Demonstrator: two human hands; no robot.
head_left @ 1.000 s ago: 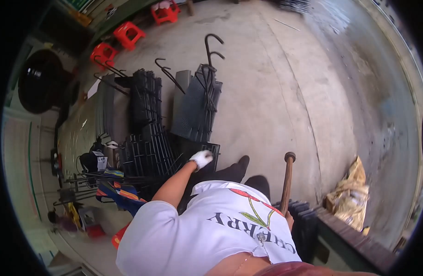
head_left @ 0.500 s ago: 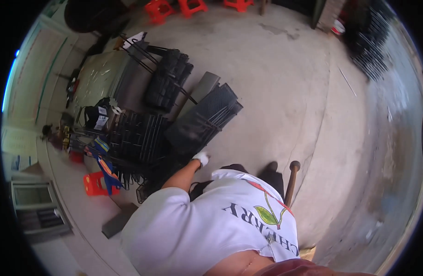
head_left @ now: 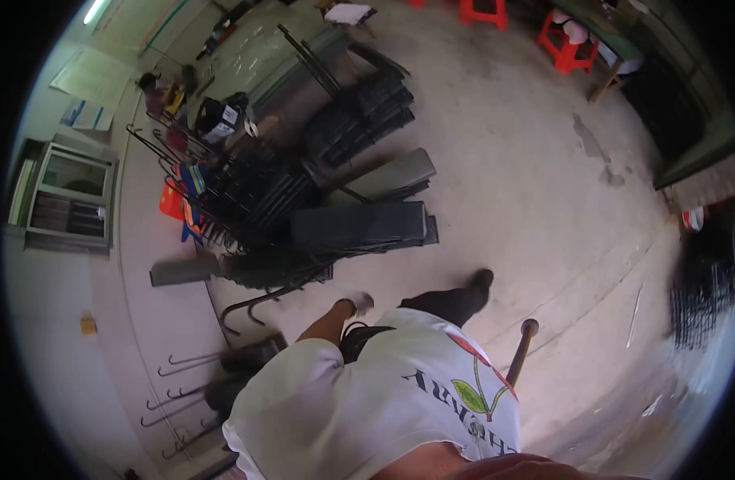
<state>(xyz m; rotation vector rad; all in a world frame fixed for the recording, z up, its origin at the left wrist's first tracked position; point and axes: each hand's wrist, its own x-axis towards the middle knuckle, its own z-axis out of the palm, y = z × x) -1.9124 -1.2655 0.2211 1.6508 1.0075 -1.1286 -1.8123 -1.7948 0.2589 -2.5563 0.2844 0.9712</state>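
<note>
My left hand (head_left: 361,302), in a whitish glove, hangs low beside my hip. It is blurred, so its fingers cannot be made out, and nothing shows clearly in it. Close to it on the left, a curved dark metal rod (head_left: 259,298) juts from a pile of black stacked pieces. Beyond the hand lies a long black flat stack (head_left: 359,224). My right hand is out of sight. At my right side a brown wooden rod (head_left: 518,360) with a rounded dark end sticks out past my shirt; what holds it is hidden.
Black stacks with hooked rods (head_left: 259,188) fill the floor on the left. More hooked rods (head_left: 183,392) lie along the left wall. Red stools (head_left: 565,46) stand at the back, and a dark ribbed pile (head_left: 703,300) is at the right. Another person (head_left: 155,96) is far left.
My view has turned, and the black stacks sit higher in the picture. Hooked rods by the left wall have come into view. One of my legs is now stretched forward; my left hand still hangs low.
</note>
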